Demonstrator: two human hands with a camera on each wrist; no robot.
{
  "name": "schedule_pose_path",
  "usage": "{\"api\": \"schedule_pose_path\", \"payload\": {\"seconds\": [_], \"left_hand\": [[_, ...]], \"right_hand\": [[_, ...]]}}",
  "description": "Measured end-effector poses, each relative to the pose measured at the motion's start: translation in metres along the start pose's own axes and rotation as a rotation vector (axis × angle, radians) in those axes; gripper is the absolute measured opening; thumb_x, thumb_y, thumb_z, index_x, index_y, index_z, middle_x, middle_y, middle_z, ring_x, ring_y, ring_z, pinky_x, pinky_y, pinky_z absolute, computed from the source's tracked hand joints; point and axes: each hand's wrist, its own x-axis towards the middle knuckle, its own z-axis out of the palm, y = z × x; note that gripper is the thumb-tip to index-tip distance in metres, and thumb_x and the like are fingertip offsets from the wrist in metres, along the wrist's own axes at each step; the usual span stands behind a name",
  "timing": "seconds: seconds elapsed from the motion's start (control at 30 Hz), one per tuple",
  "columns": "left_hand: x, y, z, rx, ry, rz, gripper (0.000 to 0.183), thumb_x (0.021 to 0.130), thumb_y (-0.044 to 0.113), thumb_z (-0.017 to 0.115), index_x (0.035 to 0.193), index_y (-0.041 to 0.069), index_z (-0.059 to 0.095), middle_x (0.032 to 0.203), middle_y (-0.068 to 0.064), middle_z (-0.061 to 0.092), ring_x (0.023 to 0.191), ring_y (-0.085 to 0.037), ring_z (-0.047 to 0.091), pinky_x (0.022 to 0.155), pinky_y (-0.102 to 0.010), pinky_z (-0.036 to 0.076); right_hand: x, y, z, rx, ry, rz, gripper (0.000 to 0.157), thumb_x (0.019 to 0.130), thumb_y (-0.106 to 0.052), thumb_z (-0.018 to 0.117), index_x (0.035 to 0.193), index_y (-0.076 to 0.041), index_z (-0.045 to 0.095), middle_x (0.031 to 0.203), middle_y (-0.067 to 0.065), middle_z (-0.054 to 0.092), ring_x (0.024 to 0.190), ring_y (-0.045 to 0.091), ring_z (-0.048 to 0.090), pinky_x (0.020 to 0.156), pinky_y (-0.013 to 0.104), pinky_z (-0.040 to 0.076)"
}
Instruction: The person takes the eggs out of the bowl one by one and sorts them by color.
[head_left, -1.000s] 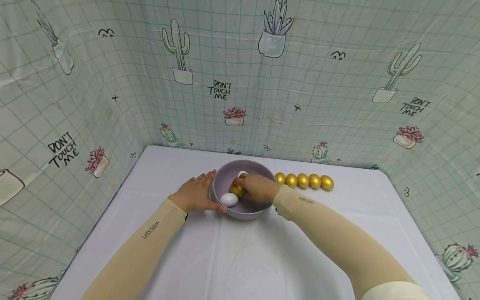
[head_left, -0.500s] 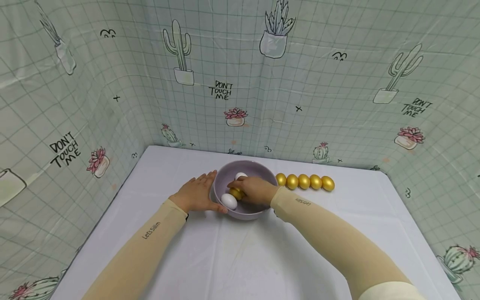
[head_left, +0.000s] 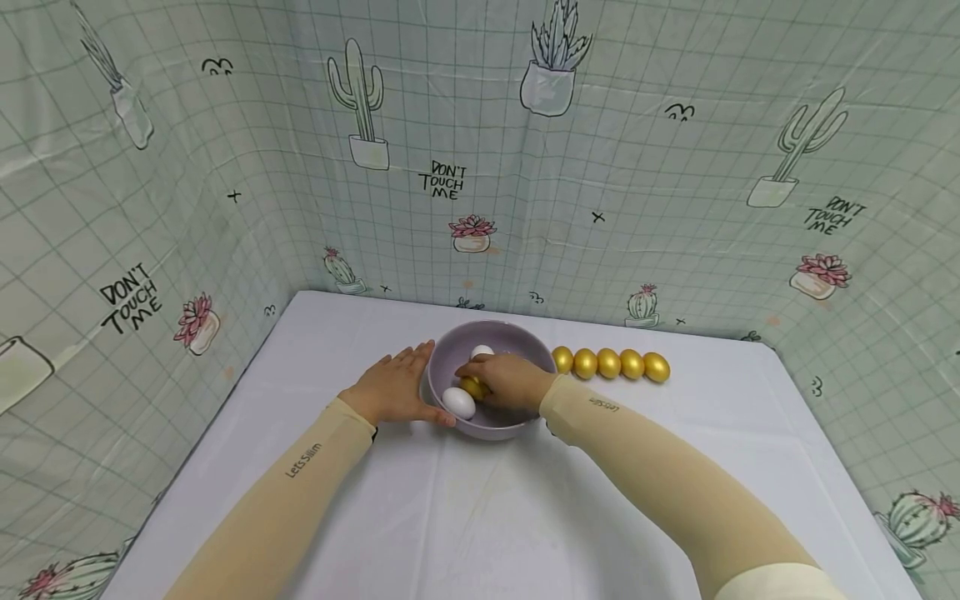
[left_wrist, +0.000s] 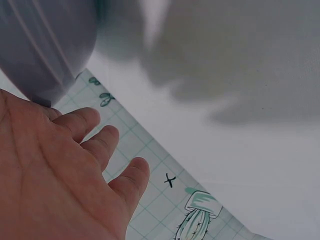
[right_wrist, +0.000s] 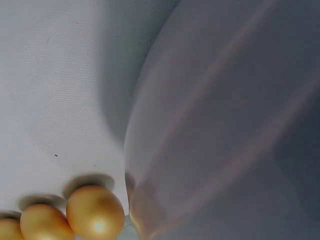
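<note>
A mauve bowl (head_left: 489,430) stands on the white table. Inside it my right hand (head_left: 515,382) reaches down, its fingers on a golden egg (head_left: 472,387) that they partly cover. One white egg (head_left: 458,403) lies at the bowl's near left, and another white egg (head_left: 482,351) shows behind the right fingers. At the bowl's left side my left hand (head_left: 393,387) rests with straight, spread fingers, the thumb along the near rim. The left wrist view shows the left palm (left_wrist: 45,170) beside the bowl's outer wall (left_wrist: 50,45). The right wrist view sees mainly the bowl wall (right_wrist: 215,125).
Several golden eggs (head_left: 608,363) stand in a row on the table (head_left: 720,433), right of the bowl; the nearest golden egg (right_wrist: 95,212) sits close to its wall. A cactus-print cloth (head_left: 660,208) hangs behind and at both sides.
The right hand has shifted slightly left within the bowl, uncovering more of the far white egg. The left hand stays at the bowl's side.
</note>
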Motion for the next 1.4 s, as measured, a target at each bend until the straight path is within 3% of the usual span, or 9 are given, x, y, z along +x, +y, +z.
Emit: {"api": "schedule_pose_path", "payload": {"seconds": [0.33,0.77,1.07,1.4], "left_hand": [[-0.001,0.002,-0.001,-0.011,0.001,0.003,0.135,0.067,0.085,0.066,0.159,0.0,0.015,0.161,-0.017,0.024,0.145,-0.038,0.027,0.113,-0.059,0.025],[0.0,0.001,0.0,-0.015,0.007,0.009,0.136,0.066,0.085,0.066,0.158,-0.001,0.016,0.162,-0.017,0.023,0.145,-0.038,0.027,0.113,-0.06,0.026],[0.0,0.002,-0.001,-0.019,-0.004,-0.001,0.135,0.066,0.084,0.068,0.158,0.0,0.015,0.162,-0.016,0.022,0.146,-0.038,0.026,0.114,-0.059,0.024],[-0.001,0.003,-0.002,-0.03,0.005,0.003,0.134,0.066,0.082,0.07,0.158,-0.001,0.017,0.162,-0.016,0.023,0.145,-0.039,0.027,0.113,-0.059,0.025]], "right_hand": [[-0.003,0.003,0.001,0.011,0.003,0.015,0.045,0.092,-0.016,0.074,0.135,-0.011,0.062,0.128,0.005,0.062,0.106,0.014,0.061,0.096,0.029,0.048],[-0.023,0.007,-0.034,0.009,0.025,0.063,0.049,0.092,-0.016,0.073,0.139,-0.014,0.059,0.132,0.004,0.058,0.107,0.015,0.058,0.095,0.034,0.049],[-0.053,0.028,-0.064,0.063,0.096,0.115,0.051,0.087,-0.01,0.075,0.136,-0.015,0.06,0.126,0.003,0.057,0.09,0.017,0.058,0.08,0.035,0.051],[-0.099,0.068,-0.087,0.096,0.147,0.152,0.055,0.086,-0.004,0.075,0.138,-0.008,0.057,0.127,0.01,0.057,0.088,0.017,0.064,0.079,0.036,0.054]]}}
